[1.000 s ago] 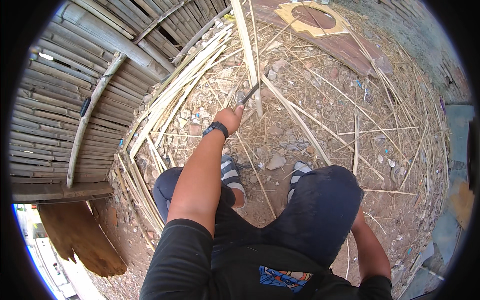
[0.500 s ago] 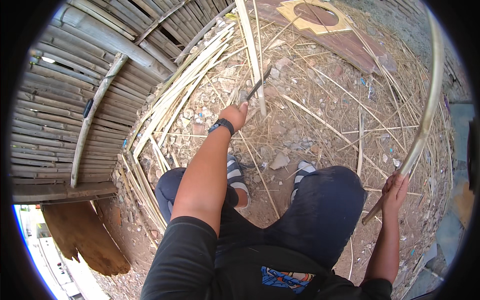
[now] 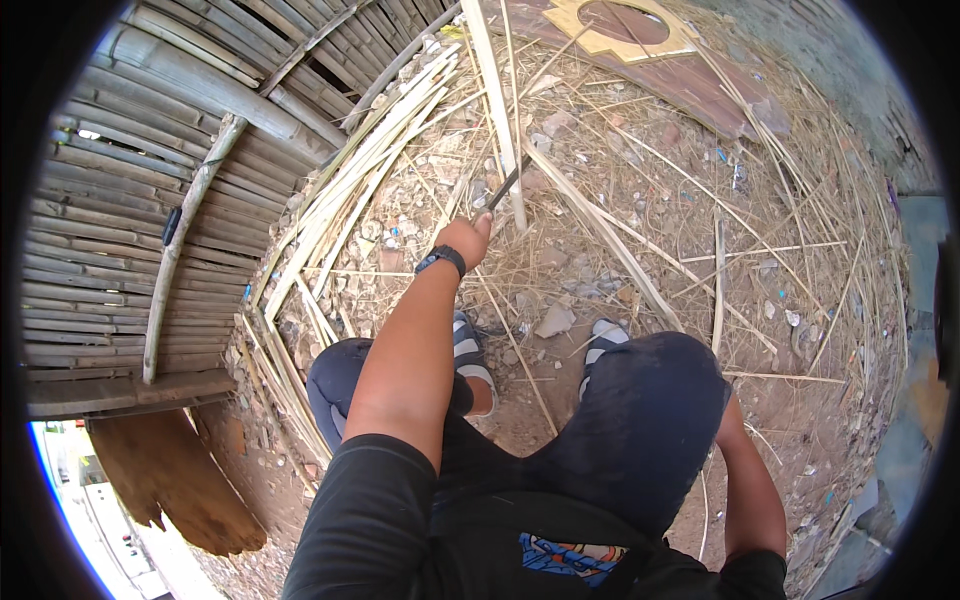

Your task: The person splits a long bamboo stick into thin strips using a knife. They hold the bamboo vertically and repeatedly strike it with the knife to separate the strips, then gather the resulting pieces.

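Note:
My left hand, with a dark watch on its wrist, is closed round the handle of a knife. Its dark, narrow blade slants up and to the right, crossing a pale upright bamboo strip. A broad bamboo strip runs from near the blade tip down to my right knee, where its lower end is lost from sight. My right hand is beside that knee, its fingers hidden behind the leg. Whether it holds the broad strip cannot be seen.
A bundle of split bamboo strips lies at the left, by a bamboo slat wall. Thin slivers and stones litter the ground. A brown board with a yellow cut-out frame lies at the back. My sandalled feet are close by.
My right hand has dropped from the outer right to behind my knee. The long curved bamboo length it held upright is gone from there; a broad strip now slants between blade and knee.

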`<state>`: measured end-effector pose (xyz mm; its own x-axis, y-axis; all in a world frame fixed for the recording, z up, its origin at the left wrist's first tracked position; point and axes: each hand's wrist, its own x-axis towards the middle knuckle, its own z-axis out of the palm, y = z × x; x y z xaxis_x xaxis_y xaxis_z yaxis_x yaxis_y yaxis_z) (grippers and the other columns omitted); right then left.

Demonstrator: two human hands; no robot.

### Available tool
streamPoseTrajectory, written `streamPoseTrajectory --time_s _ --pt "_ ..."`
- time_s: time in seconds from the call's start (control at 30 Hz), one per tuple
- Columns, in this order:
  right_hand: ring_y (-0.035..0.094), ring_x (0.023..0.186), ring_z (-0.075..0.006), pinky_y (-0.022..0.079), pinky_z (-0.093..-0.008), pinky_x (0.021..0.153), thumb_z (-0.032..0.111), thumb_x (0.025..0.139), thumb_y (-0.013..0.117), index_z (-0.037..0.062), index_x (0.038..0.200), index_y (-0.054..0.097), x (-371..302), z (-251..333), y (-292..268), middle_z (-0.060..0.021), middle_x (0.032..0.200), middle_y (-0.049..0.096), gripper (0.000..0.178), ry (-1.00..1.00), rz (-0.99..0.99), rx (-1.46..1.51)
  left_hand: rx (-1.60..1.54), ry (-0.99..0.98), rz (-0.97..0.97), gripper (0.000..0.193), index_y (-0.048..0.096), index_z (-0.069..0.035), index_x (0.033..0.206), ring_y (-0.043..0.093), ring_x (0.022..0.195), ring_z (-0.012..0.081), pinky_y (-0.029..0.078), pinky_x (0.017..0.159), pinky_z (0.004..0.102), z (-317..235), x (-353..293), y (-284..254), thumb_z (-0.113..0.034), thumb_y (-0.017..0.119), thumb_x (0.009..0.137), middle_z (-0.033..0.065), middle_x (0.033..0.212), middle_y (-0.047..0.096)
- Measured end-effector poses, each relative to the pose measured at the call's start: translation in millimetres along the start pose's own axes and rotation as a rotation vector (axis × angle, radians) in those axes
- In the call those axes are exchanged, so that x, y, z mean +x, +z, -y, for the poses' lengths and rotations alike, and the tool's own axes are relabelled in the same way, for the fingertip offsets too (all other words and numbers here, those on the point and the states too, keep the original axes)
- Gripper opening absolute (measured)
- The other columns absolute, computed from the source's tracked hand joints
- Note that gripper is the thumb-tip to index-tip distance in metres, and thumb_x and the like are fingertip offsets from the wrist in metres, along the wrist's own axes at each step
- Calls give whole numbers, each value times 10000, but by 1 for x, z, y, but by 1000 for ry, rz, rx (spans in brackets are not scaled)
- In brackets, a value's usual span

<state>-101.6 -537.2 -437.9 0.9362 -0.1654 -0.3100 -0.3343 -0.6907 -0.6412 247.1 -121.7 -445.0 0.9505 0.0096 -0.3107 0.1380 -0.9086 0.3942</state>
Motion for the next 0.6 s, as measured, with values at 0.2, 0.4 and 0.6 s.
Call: streamPoseTrajectory --time_s 0.2,0.4,0.6 --pt "535 559 -154 410 -303 505 299 1045 467 32 973 520 10 15 -40 -57 653 538 282 6 -371 190 -82 -110 133 724 640 61 1165 615 1109 434 468 980 476 2 7 -1 -585 381 964 316 1159 635" --pt "374 517 -47 303 -221 454 319 1075 398 50 1019 462 37 52 -57 31 662 407 282 -162 -600 623 -73 -29 0 798 643 131 1005 699 775 401 543 778 459 21 13 7 -626 394 958 308 881 677" --pt "656 788 -260 517 -352 715 254 993 546 38 1181 526 27 -26 18 -131 909 667 287 110 -87 357 -80 -18 5 806 648 125 1044 674 929 436 507 877 478 14 5 4 -631 386 954 334 961 671"
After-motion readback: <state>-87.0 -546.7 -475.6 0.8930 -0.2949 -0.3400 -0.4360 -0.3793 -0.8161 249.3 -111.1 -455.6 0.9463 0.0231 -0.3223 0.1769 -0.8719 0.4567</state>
